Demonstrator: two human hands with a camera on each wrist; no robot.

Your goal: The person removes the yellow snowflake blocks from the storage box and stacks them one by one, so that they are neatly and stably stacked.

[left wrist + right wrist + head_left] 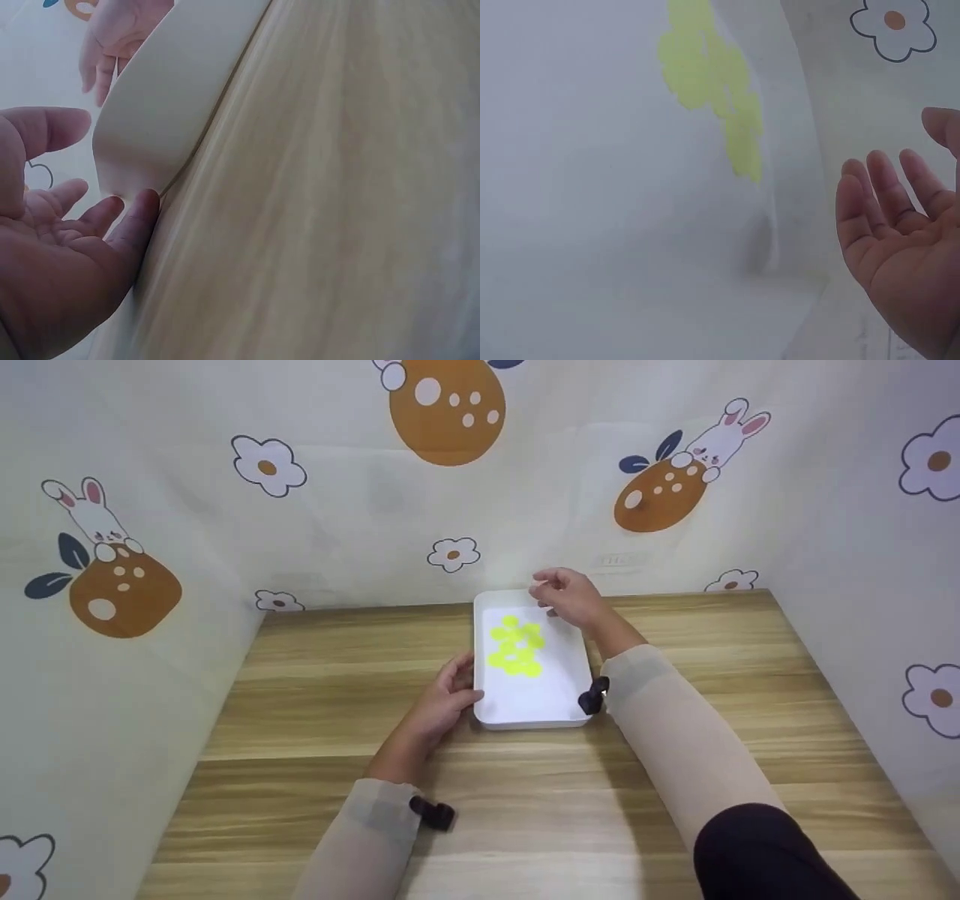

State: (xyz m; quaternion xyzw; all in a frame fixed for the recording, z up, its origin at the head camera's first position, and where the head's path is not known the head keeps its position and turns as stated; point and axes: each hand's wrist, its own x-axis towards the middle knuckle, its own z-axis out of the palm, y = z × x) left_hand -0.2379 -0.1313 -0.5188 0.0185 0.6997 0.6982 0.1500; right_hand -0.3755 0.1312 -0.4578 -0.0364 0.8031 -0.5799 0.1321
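A white rectangular tray lies on the table with a cluster of flat, round yellow pieces on its bottom. Beside its left wall is my left hand, fingers loosely bent and fingertips right at the tray's side. The left wrist view shows the fingers of that hand spread near the tray's lower corner, not curled round it. My right hand hovers by the far right corner, partly over the rim. Its palm and relaxed fingers show in the right wrist view, holding nothing.
The wooden table meets a cloth backdrop printed with rabbits, oranges and flowers, which also rises along both sides. The tray's far end is close to the back backdrop. Small black devices sit on both sleeves.
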